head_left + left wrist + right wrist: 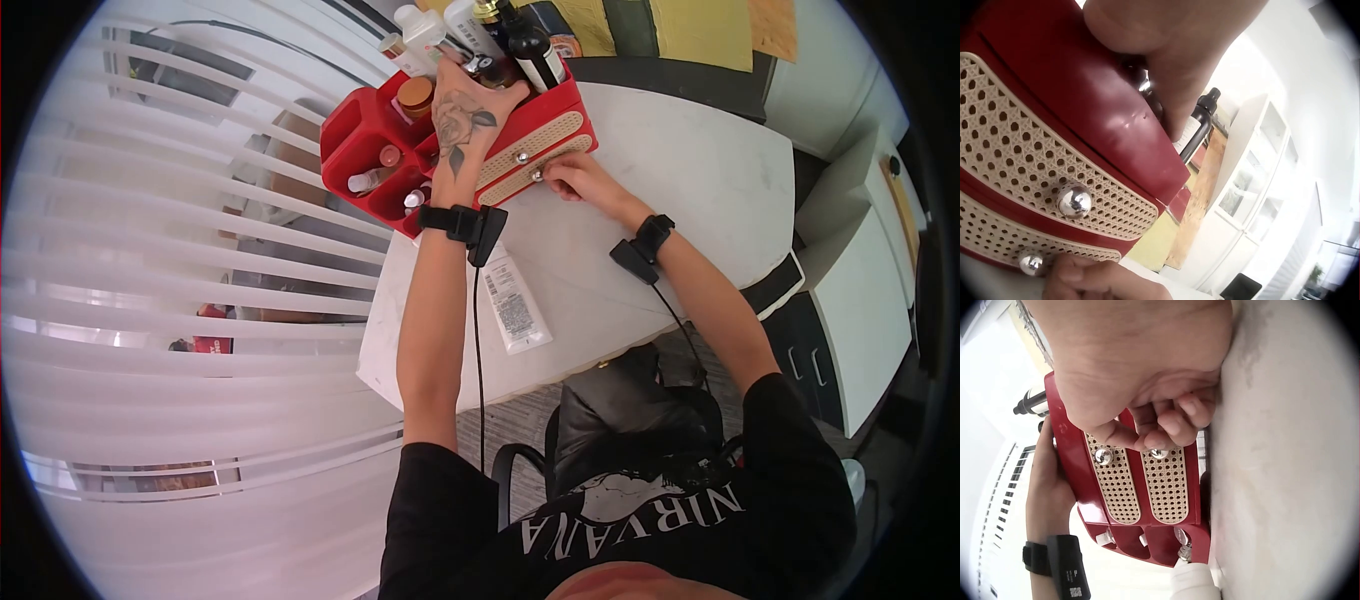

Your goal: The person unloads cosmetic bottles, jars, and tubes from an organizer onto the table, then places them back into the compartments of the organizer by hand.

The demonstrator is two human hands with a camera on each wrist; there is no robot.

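On the table stands a red organizer (555, 112) (1085, 94) (1072, 450) with two woven-front drawers and silver knobs. Across its top rests my left hand (465, 120) (1172, 44) (1050, 494), fingers and thumb spread beside the bottles; several fingertips are hidden. At the lower drawer front, the curled fingers of my right hand (588, 182) (1104, 280) (1141, 375) pinch at the lower knob (537, 175) (1030, 262) (1159, 453), which they partly cover in the right wrist view. Both drawers look closed.
Dark bottle (535, 52) and white bottle (425, 30) stand in the organizer's back; a brown-lidded jar (415, 95) and small bottles fill side compartments. A white tube (514, 305) lies on the table (690, 170). Blinds hang left; a chair (620, 415) stands below the table edge.
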